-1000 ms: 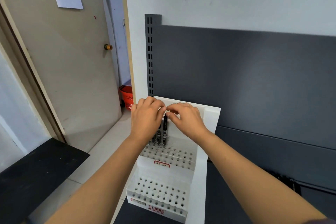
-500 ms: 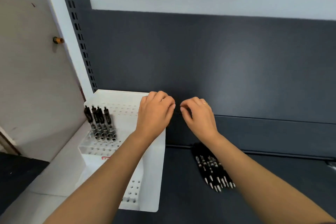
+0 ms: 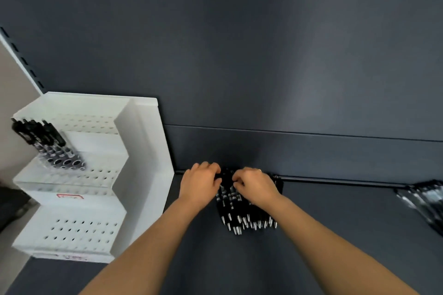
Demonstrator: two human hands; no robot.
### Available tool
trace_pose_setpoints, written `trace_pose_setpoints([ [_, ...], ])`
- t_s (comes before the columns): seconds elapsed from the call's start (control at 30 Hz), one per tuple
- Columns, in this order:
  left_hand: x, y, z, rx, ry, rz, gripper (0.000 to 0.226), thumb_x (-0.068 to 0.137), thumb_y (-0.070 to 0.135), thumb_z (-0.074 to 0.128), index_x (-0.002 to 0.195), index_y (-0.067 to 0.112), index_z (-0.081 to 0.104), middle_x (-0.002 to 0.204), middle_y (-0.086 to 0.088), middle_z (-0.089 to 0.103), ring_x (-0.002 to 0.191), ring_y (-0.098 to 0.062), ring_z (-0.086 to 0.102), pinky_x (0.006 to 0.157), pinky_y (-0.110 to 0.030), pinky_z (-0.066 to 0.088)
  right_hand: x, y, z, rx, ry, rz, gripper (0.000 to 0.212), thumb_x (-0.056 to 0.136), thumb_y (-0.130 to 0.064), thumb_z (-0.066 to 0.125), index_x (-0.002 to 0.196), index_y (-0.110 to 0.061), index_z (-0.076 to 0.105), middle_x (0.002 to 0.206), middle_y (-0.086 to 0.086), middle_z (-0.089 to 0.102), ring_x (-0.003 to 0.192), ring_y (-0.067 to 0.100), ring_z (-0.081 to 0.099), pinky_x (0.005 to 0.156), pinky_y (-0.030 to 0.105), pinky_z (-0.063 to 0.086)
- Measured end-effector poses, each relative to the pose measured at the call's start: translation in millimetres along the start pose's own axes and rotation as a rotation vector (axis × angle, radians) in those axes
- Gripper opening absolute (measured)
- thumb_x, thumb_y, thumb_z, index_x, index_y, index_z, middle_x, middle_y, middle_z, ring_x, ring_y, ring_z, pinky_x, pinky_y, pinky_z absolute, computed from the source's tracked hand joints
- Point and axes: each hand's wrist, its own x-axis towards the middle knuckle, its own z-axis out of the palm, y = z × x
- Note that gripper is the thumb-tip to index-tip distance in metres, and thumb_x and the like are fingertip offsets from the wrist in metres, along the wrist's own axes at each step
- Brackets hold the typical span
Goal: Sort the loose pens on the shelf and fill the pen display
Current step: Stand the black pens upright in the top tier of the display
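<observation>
Pens (image 3: 244,213): black, silver tips, piled on shelf (image 3: 335,223).

pen display (image 3: 143,151) left, back panel (image 3: 287,148) close behind

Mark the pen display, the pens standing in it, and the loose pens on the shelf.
pen display (image 3: 146,151): head view, on its right side wall.
standing pens (image 3: 48,141): head view, on the middle of the cluster.
loose pens (image 3: 239,213): head view, on the barrels just above the tips.
</observation>
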Motion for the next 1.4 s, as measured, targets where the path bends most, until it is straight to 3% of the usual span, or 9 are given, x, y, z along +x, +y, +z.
trace_pose_setpoints([
  [0.13, 1, 5, 31, -0.195, -0.187, -0.185, 0.040, 0.091, 0.031, 0.053, 0.129, 0.020, 0.048, 0.126, -0.005, 0.053, 0.118, -0.026, 0.050, 0.094, -0.037, 0.044, 12, -2, 12, 0.027, -0.005, 0.030, 0.030, 0.090, -0.022, 0.053, 0.118, -0.016, 0.060, 0.117, 0.008, 0.058, 0.109, 0.031, 0.058, 0.086, 0.038, 0.050],
  [0.53, 20, 5, 58, -0.395, -0.207, -0.421, 0.036, 0.087, 0.030, 0.057, 0.120, 0.015, 0.054, 0.121, -0.011, 0.050, 0.111, -0.032, 0.053, 0.095, -0.041, 0.045, 43, -15, 24, 0.056, -0.051, 0.239, 0.037, 0.089, -0.034, 0.056, 0.118, -0.010, 0.053, 0.123, 0.010, 0.052, 0.111, 0.033, 0.058, 0.080, 0.036, 0.046],
  [0.63, 28, 7, 60, -0.470, -0.176, -0.505, 0.025, 0.083, 0.033, 0.058, 0.097, 0.012, 0.061, 0.112, -0.015, 0.055, 0.102, -0.033, 0.058, 0.088, -0.041, 0.049, 47, -9, 19, 0.228, -0.070, 0.267, 0.026, 0.084, -0.034, 0.057, 0.100, -0.014, 0.056, 0.108, 0.008, 0.058, 0.098, 0.032, 0.061, 0.071, 0.032, 0.044],
  [0.73, 37, 10, 66, -0.503, -0.164, -0.569, 0.034, 0.079, 0.038, 0.063, 0.081, 0.005, 0.059, 0.102, -0.021, 0.059, 0.090, -0.036, 0.060, 0.078, -0.040, 0.049, 51, 1, 16, 0.477, -0.062, 0.280, 0.013, 0.081, -0.027, 0.060, 0.079, -0.020, 0.050, 0.084, 0.003, 0.059, 0.084, 0.027, 0.062, 0.069, 0.032, 0.049],
  [0.83, 46, 14, 70, -0.497, -0.190, -0.582, 0.037, 0.082, 0.039, 0.063, 0.088, 0.002, 0.064, 0.107, -0.021, 0.058, 0.094, -0.038, 0.060, 0.082, -0.041, 0.050, 51, 11, 16, 0.646, -0.035, 0.261, 0.020, 0.084, -0.020, 0.063, 0.103, -0.020, 0.057, 0.070, -0.002, 0.058, 0.067, 0.019, 0.061, 0.071, 0.029, 0.052],
  [0.93, 49, 19, 69, -0.537, -0.203, -0.577, 0.034, 0.086, 0.035, 0.060, 0.089, 0.001, 0.065, 0.112, -0.024, 0.057, 0.099, -0.039, 0.059, 0.086, -0.040, 0.049, 44, 18, 11, 0.747, -0.016, 0.240, 0.023, 0.089, -0.018, 0.061, 0.111, -0.018, 0.055, 0.065, -0.005, 0.054, 0.052, 0.010, 0.054, 0.045, 0.013, 0.040],
  [1.03, 40, 25, 57, -0.590, -0.088, -0.499, 0.021, 0.091, 0.030, 0.055, 0.095, 0.009, 0.060, 0.099, -0.014, 0.062, 0.096, -0.032, 0.059, 0.087, -0.039, 0.047, 39, 19, 3, 0.811, 0.039, 0.223, 0.011, 0.093, -0.023, 0.056, 0.103, -0.020, 0.052, 0.070, -0.004, 0.055, 0.050, 0.012, 0.055, 0.037, 0.009, 0.033],
  [1.2, 19, 28, 15, -0.684, 0.197, -0.337, 0.018, 0.095, 0.012, 0.050, 0.109, 0.002, 0.056, 0.089, -0.006, 0.061, 0.081, -0.019, 0.053, 0.065, -0.021, 0.032, 36, 3, -14, 0.894, 0.155, 0.177, 0.014, 0.095, -0.023, 0.049, 0.082, -0.022, 0.054, 0.065, -0.002, 0.053, 0.045, 0.012, 0.051, 0.036, 0.011, 0.031],
  [1.4, -4, 12, -42, -0.664, 0.364, -0.235, 0.027, 0.094, 0.012, 0.051, 0.121, 0.008, 0.056, 0.100, -0.010, 0.068, 0.085, -0.022, 0.064, 0.076, -0.019, 0.041, 27, -45, -45, 0.950, 0.281, 0.030, 0.021, 0.093, -0.021, 0.054, 0.074, -0.020, 0.061, 0.058, -0.005, 0.054, 0.045, 0.005, 0.051, 0.044, 0.017, 0.037],
])
